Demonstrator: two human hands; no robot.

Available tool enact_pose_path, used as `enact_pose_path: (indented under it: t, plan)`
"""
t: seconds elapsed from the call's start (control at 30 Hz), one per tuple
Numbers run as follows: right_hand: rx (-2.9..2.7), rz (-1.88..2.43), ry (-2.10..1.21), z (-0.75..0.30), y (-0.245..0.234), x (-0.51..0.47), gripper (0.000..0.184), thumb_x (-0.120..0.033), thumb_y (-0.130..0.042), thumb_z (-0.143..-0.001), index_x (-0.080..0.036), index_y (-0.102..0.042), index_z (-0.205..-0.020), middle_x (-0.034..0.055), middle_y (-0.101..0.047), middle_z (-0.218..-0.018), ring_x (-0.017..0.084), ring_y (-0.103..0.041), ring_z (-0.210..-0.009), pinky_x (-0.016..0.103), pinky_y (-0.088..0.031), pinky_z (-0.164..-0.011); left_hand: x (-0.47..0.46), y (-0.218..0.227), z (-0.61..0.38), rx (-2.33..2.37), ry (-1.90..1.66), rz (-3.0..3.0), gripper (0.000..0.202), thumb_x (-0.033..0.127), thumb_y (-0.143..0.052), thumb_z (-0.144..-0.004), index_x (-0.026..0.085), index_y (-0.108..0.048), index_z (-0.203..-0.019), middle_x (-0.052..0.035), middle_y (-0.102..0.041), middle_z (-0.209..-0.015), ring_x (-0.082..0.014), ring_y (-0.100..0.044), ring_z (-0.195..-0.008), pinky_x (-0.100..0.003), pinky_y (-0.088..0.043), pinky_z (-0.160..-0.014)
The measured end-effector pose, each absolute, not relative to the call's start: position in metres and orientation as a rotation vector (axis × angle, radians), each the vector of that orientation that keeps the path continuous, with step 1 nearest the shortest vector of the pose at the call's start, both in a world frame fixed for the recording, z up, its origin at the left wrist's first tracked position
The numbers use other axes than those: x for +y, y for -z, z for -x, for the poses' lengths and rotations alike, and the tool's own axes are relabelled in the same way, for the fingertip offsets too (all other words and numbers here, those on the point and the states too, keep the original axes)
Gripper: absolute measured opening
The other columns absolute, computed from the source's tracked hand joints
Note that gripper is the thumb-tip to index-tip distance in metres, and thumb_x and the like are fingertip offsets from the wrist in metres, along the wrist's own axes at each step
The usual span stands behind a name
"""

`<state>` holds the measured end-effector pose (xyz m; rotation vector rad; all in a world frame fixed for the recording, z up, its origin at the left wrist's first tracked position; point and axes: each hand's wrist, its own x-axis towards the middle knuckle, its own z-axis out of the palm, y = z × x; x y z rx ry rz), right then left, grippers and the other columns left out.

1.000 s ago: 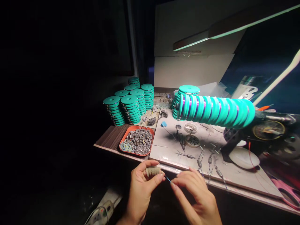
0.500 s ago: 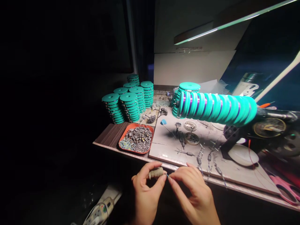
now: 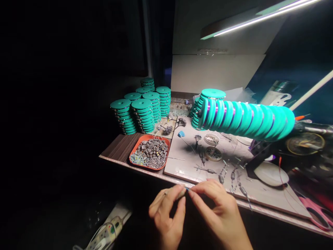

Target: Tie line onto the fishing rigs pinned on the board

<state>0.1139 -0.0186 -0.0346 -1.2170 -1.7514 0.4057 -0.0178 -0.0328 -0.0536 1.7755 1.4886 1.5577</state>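
Hands drawn together, left fingers (image 3: 179, 196) pinching grey weight (image 3: 181, 193), right fingers (image 3: 194, 196) pinched at its tip

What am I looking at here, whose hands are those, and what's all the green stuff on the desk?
The picture comes from a camera worn on a person's head, looking down at their own two hands. The left hand pinches a small grey piece between thumb and fingers; the right hand pinches something tiny right beside it, too small to make out. On the worktable stand stacks of green spools, and more green spools sit in a row on a horizontal rod. An orange tray holds small dark metal parts. Pink scissors lie at the right.
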Motion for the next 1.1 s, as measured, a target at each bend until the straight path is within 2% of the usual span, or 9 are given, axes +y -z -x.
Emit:
enact_pose_path:
  t: [0.17, 0.27, 0.4, 0.57, 0.73, 0.87, 1.1]
  plan:
    - [-1.871, 1.351, -0.361, -0.127, 0.037, 0.001, 0.023, -0.03, -0.049, -0.08, -0.019, -0.061, -0.064, 0.002, -0.065, -0.061, 0.019, -0.059, -0.059, 0.032, -0.043, -0.058, -0.031, 0.06, 0.035, 1.606, -1.214, -1.81, 0.023, 0.012, -0.051, -0.078, 0.023, -0.06, -0.096, -0.0028, -0.068, -0.084, -0.018, -0.063, -0.075, -0.029, -0.049, -0.07]
    - [-1.956, 1.397, -0.402, -0.127, 0.037, 0.011, 0.023, -0.031, -0.048, -0.079, -0.019, -0.063, -0.064, 0.0023, -0.066, -0.062, 0.02, -0.06, -0.059, 0.033, -0.043, -0.058, -0.032, 0.063, 0.035, 1.563, -1.008, -2.012, 0.034, 0.011, -0.049, -0.078, 0.024, -0.055, -0.108, -0.0024, -0.068, -0.083, -0.018, -0.062, -0.073, -0.03, -0.047, -0.068]
    - [-2.099, 1.455, -0.464, -0.124, 0.035, 0.019, 0.019, -0.026, -0.05, -0.076, -0.019, -0.063, -0.065, 0.0021, -0.065, -0.062, 0.02, -0.059, -0.06, 0.032, -0.042, -0.056, -0.03, 0.064, 0.031, 1.582, -0.777, -2.164, 0.051, 0.011, -0.047, -0.079, 0.021, -0.038, -0.128, -0.002, -0.068, -0.077, -0.0184, -0.062, -0.067, -0.03, -0.045, -0.066]
    - [-2.179, 1.572, -0.479, -0.121, 0.033, 0.025, 0.016, -0.023, -0.05, -0.074, -0.019, -0.062, -0.064, 0.0026, -0.064, -0.061, 0.02, -0.058, -0.058, 0.03, -0.041, -0.054, -0.027, 0.06, 0.028, 1.672, -0.483, -2.334, 0.057, 0.01, -0.046, -0.078, 0.017, -0.032, -0.133, -0.0038, -0.067, -0.067, -0.021, -0.063, -0.063, -0.033, -0.043, -0.064]
    - [-2.058, 1.534, -0.661, -0.122, 0.03, 0.024, 0.023, -0.032, -0.046, -0.076, -0.019, -0.061, -0.062, 0.0031, -0.063, -0.059, 0.019, -0.057, -0.056, 0.028, -0.04, -0.053, -0.032, 0.066, 0.026, 1.696, -0.519, -2.416, 0.063, 0.01, -0.048, -0.077, 0.016, -0.024, -0.135, -0.0008, -0.064, -0.063, -0.018, -0.062, -0.059, -0.031, -0.043, -0.062]
    - [-2.033, 1.592, -0.764, -0.121, 0.024, 0.022, 0.027, -0.034, -0.043, -0.077, -0.018, -0.061, -0.065, 0.005, -0.064, -0.064, 0.02, -0.058, -0.061, 0.03, -0.041, -0.057, -0.034, 0.073, 0.025, 1.755, -0.605, -2.43, 0.072, 0.013, -0.053, -0.075, 0.013, -0.016, -0.137, 0.0022, -0.062, -0.06, -0.0173, -0.06, -0.058, -0.03, -0.044, -0.06]
    - [-2.164, 1.668, -0.678, -0.118, 0.021, 0.026, 0.022, -0.031, -0.042, -0.076, -0.019, -0.057, -0.064, 0.006, -0.063, -0.064, 0.023, -0.056, -0.062, 0.032, -0.039, -0.058, -0.033, 0.074, 0.022, 1.77, -0.459, -2.477, 0.072, 0.007, -0.053, -0.07, 0.015, -0.023, -0.135, 0.0017, -0.063, -0.064, -0.017, -0.061, -0.059, -0.034, -0.048, -0.066]
